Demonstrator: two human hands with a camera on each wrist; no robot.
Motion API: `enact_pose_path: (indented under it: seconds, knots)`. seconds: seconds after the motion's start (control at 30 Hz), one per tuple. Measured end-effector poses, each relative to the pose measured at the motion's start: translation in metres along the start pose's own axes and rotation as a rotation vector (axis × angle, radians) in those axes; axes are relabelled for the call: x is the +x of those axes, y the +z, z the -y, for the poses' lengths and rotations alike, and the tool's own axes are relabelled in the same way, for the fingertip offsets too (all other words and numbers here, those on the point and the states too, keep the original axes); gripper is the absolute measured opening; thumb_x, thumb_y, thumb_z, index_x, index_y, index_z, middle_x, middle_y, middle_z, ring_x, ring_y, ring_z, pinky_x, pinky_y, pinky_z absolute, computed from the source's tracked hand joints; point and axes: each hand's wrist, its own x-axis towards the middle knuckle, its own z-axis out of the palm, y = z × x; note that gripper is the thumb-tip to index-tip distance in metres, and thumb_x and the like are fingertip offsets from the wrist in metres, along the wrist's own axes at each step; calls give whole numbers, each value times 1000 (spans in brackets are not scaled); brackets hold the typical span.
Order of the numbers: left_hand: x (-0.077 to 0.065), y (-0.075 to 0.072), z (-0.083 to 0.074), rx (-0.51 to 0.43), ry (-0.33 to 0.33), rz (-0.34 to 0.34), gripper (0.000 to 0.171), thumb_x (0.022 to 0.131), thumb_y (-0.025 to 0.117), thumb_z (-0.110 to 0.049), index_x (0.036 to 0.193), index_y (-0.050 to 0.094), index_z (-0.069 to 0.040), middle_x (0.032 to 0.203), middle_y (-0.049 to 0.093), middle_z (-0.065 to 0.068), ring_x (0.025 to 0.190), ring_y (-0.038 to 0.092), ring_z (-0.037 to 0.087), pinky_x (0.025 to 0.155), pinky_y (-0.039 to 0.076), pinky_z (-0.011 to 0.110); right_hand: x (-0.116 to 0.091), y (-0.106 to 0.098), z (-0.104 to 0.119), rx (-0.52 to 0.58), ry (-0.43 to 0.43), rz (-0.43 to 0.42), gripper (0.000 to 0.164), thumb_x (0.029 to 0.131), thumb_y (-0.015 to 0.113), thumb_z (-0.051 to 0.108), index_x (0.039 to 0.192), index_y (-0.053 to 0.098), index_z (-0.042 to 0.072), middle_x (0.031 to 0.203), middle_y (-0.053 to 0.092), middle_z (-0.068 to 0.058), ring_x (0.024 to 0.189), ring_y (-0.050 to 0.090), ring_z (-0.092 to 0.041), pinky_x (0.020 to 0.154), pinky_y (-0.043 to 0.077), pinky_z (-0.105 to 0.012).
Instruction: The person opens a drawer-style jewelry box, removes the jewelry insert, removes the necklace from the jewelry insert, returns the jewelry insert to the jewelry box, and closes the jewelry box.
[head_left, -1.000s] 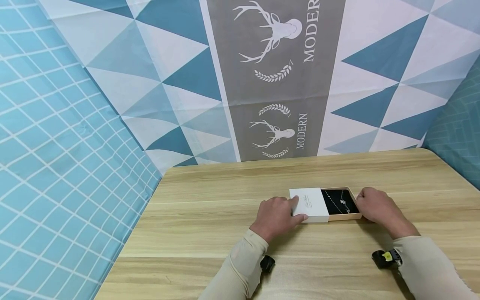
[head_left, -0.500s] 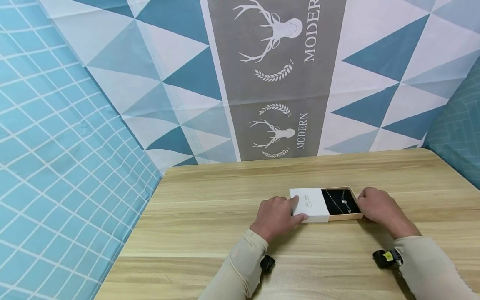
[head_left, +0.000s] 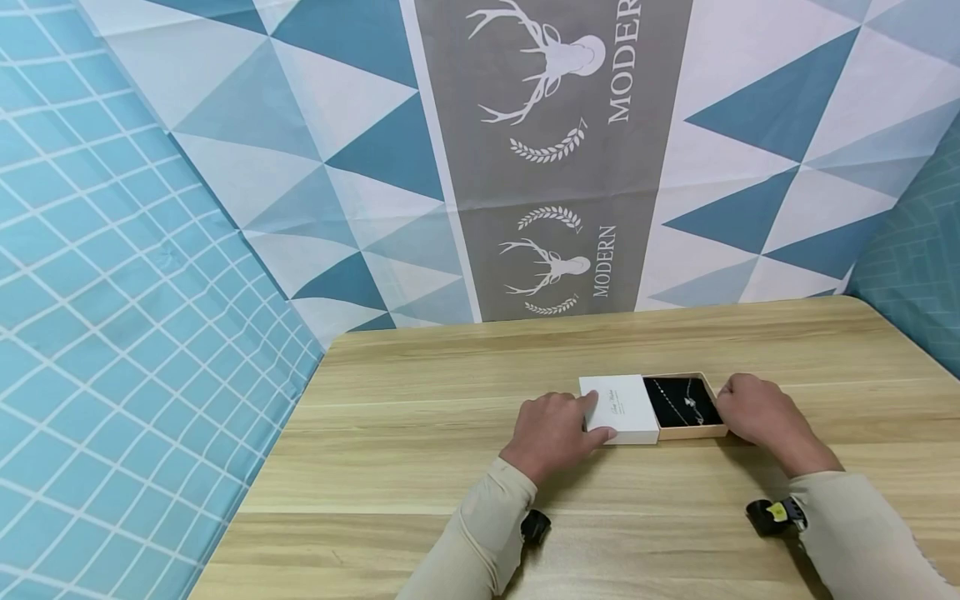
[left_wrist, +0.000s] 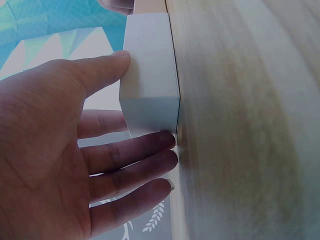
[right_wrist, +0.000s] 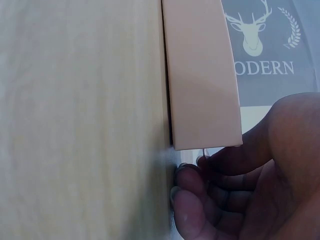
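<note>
A flat jewelry box lies on the table, its white sleeve point(head_left: 618, 410) at left and its tan-sided drawer point(head_left: 693, 432) partly out to the right. Inside the drawer, a fine silver chain point(head_left: 692, 403) with a small ornament rests on the black lining point(head_left: 663, 392). My left hand point(head_left: 553, 432) holds the sleeve's left end, its thumb point(left_wrist: 107, 67) against the near side and the lower fingers spread past the end. At the drawer's right end, my right hand point(head_left: 763, 415) pinches a thin pull tab point(right_wrist: 204, 154) between thumb and curled fingers; most of the tab is hidden.
The wood-grain table point(head_left: 420, 467) spreads around the box. A patterned cloth backdrop point(head_left: 555, 183) hangs behind its far edge, and blue checked cloth point(head_left: 135, 317) covers the left side. Black wrist cameras point(head_left: 767, 517) sit under both forearms, close over the table.
The drawer has slid slightly to the right out of the sleeve, together with my right hand. My left hand and the sleeve have stayed almost still.
</note>
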Motion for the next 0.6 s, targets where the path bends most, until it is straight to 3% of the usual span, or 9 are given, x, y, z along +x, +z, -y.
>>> enact_pose_path:
  seconds: [0.4, 0.6]
  knots:
    - [1, 1, 0, -9, -3, 8, 55, 92, 63, -60, 133, 65, -23, 73, 63, -4, 65, 58, 12, 48, 39, 29, -2, -1, 1, 10, 12, 12, 25, 92, 34, 11, 74, 51, 6, 65, 48, -7, 55, 46, -22, 50, 37, -35]
    - [0, 2, 1, -8, -1, 2, 55, 92, 63, -60, 133, 65, -23, 71, 62, -4, 64, 57, 11, 47, 38, 28, -1, -1, 0, 15, -3, -6, 26, 94, 33, 11, 78, 52, 3, 67, 50, -8, 56, 46, -22, 51, 37, -35]
